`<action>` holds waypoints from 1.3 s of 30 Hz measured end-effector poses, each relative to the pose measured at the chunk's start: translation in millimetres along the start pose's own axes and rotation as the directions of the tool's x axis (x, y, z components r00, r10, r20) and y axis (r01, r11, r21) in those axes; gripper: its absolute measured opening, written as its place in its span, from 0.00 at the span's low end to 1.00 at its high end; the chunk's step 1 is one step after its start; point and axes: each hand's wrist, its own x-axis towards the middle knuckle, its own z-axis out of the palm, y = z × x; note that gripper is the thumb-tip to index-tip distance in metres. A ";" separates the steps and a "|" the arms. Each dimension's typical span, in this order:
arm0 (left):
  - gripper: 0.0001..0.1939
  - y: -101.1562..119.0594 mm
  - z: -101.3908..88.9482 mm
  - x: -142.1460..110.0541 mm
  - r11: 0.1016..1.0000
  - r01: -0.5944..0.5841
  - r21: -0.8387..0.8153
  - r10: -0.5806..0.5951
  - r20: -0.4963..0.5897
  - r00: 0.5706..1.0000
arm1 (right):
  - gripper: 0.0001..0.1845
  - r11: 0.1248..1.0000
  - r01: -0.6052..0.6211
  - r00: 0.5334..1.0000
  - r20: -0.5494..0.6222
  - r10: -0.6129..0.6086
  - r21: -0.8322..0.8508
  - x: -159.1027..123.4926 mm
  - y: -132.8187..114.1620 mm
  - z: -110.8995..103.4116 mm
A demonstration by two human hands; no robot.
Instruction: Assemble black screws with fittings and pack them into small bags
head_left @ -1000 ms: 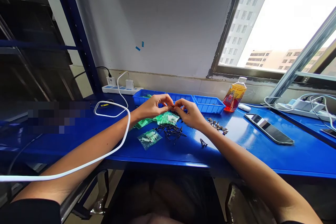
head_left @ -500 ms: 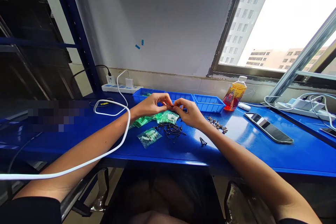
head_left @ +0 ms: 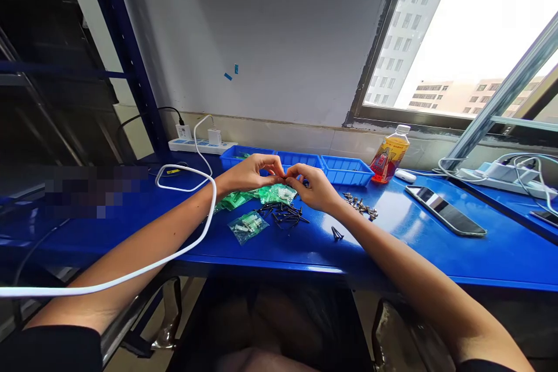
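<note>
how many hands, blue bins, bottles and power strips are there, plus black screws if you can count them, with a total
Hands: 2, left hand and right hand
Blue bins: 3
Bottle: 1
Power strips: 2
Total: 8
Black screws overlap too much to count, so left out.

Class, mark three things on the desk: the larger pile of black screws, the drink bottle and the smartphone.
Larger pile of black screws (head_left: 288,215), head view: middle of the pile.
Drink bottle (head_left: 389,156), head view: its label.
Smartphone (head_left: 445,210), head view: its dark screen.
</note>
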 end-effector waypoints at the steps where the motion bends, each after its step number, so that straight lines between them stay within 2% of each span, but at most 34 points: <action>1: 0.11 0.0 0.0 0.0 1.000 0.009 0.001 -0.009 0.006 1.000 | 0.05 1.000 0.009 1.000 0.004 -0.009 -0.014 -0.2 0.1 -0.4; 6: 0.12 0.1 0.7 0.5 1.000 0.016 0.012 -0.016 0.022 1.000 | 0.06 0.993 0.089 0.996 0.020 -0.088 -0.079 -1.5 0.8 -2.0; 13: 0.16 -2.2 1.2 1.0 0.999 0.028 0.029 -0.028 -0.013 1.000 | 0.06 0.991 0.094 0.996 0.008 -0.094 -0.098 -2.3 3.6 -0.2; 17: 0.15 -2.5 2.3 1.2 0.999 0.013 0.048 -0.012 -0.013 1.000 | 0.06 0.982 0.115 0.993 0.016 -0.114 -0.149 -2.4 3.8 -0.9; 25: 0.11 -2.2 4.2 2.9 0.994 -0.003 0.113 0.012 -0.073 0.997 | 0.06 0.975 0.074 0.997 0.009 -0.074 -0.212 -1.1 3.6 -1.8; 34: 0.08 -0.2 7.2 2.8 0.996 0.035 0.083 -0.019 -0.188 0.982 | 0.04 0.986 -0.020 0.999 -0.042 0.013 -0.167 -2.2 5.9 2.7; 39: 0.07 1.3 8.4 1.8 0.998 0.026 0.063 -0.019 -0.106 0.994 | 0.09 0.988 -0.017 0.999 -0.036 0.011 -0.151 -2.2 3.9 2.4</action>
